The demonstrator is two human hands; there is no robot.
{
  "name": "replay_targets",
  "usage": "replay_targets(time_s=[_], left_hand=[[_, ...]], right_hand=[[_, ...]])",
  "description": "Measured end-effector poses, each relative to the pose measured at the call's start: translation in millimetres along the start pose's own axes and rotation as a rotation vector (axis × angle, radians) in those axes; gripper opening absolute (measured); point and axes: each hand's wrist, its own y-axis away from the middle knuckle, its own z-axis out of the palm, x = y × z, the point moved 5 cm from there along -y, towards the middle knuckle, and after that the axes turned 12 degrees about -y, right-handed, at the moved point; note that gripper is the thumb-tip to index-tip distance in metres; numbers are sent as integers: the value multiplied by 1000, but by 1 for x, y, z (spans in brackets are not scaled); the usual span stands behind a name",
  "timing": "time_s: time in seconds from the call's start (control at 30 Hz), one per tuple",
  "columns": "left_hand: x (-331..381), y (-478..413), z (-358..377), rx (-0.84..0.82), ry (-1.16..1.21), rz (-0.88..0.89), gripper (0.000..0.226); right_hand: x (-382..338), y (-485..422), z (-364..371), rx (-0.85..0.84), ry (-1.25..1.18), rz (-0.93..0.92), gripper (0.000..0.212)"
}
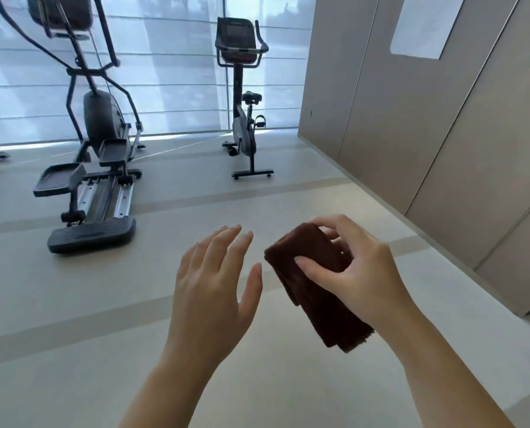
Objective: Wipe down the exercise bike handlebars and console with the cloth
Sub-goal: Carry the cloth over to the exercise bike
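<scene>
A folded dark brown cloth point(311, 285) hangs in front of me, gripped near its top by my right hand point(353, 270) with thumb and fingers curled round it. My left hand point(214, 279) floats just left of the cloth with straight, spread fingers, touching nothing. The exercise bike point(245, 118) stands far ahead by the window, well beyond both hands. Its dark console point(236, 32) sits at the top, framed by black handlebars point(262, 41), with the saddle point(251, 96) lower down.
An elliptical trainer point(97, 143) stands on the left with its step plate point(91, 234) nearest me. Beige wall panels point(442, 134) run along the right. Shaded windows point(171, 72) fill the back. Pale floor point(196, 196) stretches between me and the bike.
</scene>
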Motion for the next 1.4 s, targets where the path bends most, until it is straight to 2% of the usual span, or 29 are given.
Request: replay_targets(time_s=[0.27, 0.47, 0.63, 0.87, 1.1, 1.4], left_hand=[[-109, -140, 100, 12, -5, 0, 40], [-138, -244, 208, -10, 9, 64, 40], [-155, -350, 309, 4, 9, 41, 41], [-190, -477, 418, 14, 14, 6, 41], [-280, -571, 520, 13, -27, -58, 40], [-436, -734, 638, 28, -37, -27, 41]], right_hand=[[46, -194, 61, 29, -42, -9, 37], [113, -322, 61, 79, -53, -6, 37], [180, -444, 39, 120, -39, -33, 37], [241, -615, 40, 55, -36, -75, 37], [309, -771, 98, -9, -93, -56, 37], [356, -997, 193, 32, -72, -62, 37]])
